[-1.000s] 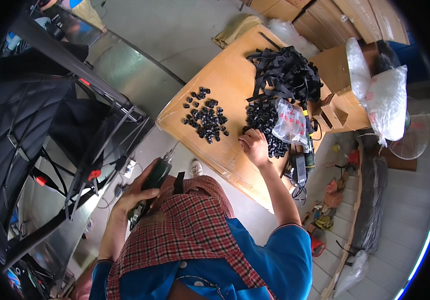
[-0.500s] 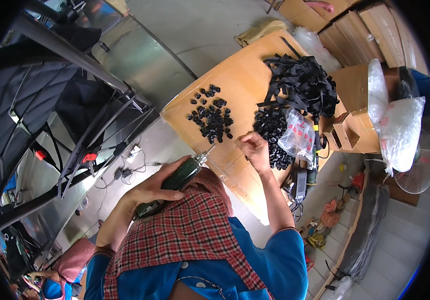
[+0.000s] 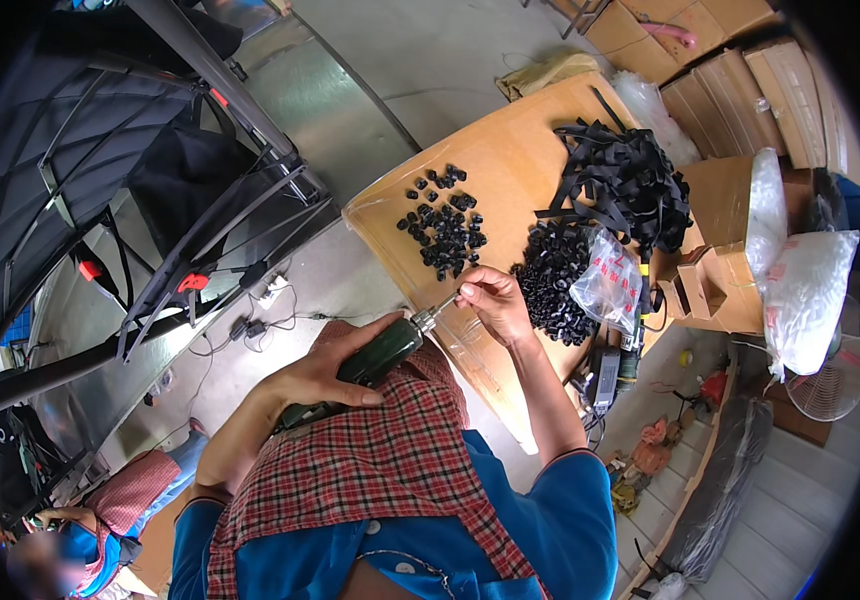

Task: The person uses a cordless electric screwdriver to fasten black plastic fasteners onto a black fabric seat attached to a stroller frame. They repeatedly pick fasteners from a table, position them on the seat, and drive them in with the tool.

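We log a clear, red-printed plastic bag (image 3: 605,280), contents unclear, at three o'clock from the right hand (image 3: 495,305), beside black plastic parts (image 3: 548,280). The left hand (image 3: 325,375) is wrapped around a green handheld power tool (image 3: 385,352) at eight o'clock; right thumb and fingertips (image 3: 469,291) meet at its bit (image 3: 445,305), anything pinched indiscernible.

I see red printed characters on the clear bag (image 3: 605,285); fainter red print marks the white sack (image 3: 812,290).
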